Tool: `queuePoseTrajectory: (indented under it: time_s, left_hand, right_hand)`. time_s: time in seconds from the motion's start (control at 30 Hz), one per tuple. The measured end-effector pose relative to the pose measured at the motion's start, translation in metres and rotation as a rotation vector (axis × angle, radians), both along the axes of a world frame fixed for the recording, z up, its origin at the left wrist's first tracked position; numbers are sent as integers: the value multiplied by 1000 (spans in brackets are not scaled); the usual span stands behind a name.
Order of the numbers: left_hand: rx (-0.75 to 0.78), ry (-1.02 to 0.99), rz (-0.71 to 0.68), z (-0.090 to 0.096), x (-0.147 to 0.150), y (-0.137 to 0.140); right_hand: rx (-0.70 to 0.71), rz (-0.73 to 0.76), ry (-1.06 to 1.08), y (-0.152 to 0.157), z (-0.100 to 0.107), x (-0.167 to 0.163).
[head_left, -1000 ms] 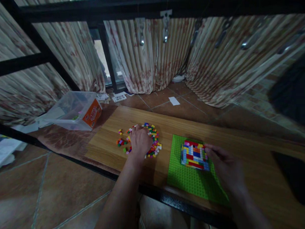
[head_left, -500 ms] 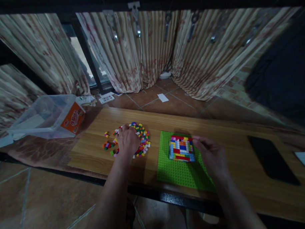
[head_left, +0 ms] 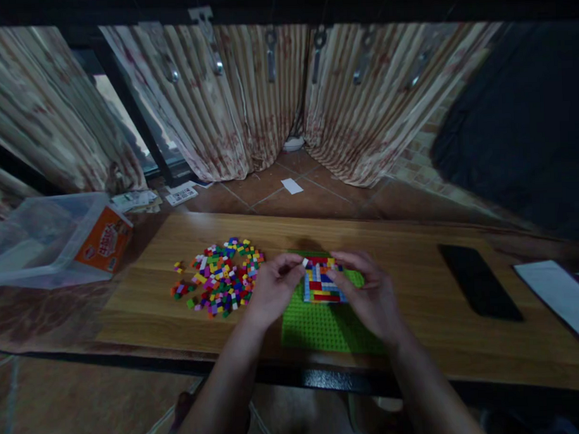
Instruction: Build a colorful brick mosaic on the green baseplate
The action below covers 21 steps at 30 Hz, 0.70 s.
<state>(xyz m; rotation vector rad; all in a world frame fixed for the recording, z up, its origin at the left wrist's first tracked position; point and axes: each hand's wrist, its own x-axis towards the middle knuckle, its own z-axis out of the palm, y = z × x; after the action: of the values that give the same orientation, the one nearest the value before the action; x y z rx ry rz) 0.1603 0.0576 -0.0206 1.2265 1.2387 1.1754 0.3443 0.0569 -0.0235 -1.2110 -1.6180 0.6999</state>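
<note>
A small white toy brick (head_left: pixel 305 262) is pinched between the thumb and forefinger of my left hand (head_left: pixel 272 290), at the upper left corner of a multicoloured brick structure (head_left: pixel 320 287). That block-like build sits on a green studded baseplate (head_left: pixel 317 330). My right hand (head_left: pixel 374 296) is closed around the structure's upper right part, thumb on top and fingers at the far side; its fingers cover that corner. To the left, a loose pile of small coloured bricks (head_left: pixel 225 282) is spread on the wooden table (head_left: pixel 189 328).
A black flat phone-like slab (head_left: pixel 480 281) lies on the table to the right, with white paper (head_left: pixel 558 299) beyond it. At the far left stands a clear plastic bin (head_left: pixel 48 238) with an orange label. Striped curtains (head_left: pixel 247 104) hang behind the table.
My left hand has left the brick pile and come right to the structure, carrying a white brick. My right hand has closed in over the structure's right part. The view has shifted right.
</note>
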Motion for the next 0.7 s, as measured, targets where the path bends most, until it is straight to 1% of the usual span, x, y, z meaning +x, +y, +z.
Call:
queuePoseTrajectory:
  time_s: [0.07,0.13,0.27,0.4,0.5,0.57,0.7]
  left_hand:
    - [-81,-114,-3,1,10,-3]
    - [-138,-187,0,2,15,-5]
    - [-180,-247,-31,4,18,-5]
    - [-159,-199,-76,1,20,-4]
    - [-131,-132,-70,-1,18,-3]
    - [-98,-73,-32,-2,15,-2]
    - [-28,47,94,-9,6,3]
  right_hand:
    - [10,77,-80,-2,5,-3]
    - [11,120,-153,-3,9,-6]
    - [16,136,-234,-3,10,-7]
    - [23,145,-249,-2,8,-4]
    - [34,147,-271,0,6,0]
    - [43,101,-274,3,4,6]
    - [28,-17,-252,10,-5,20]
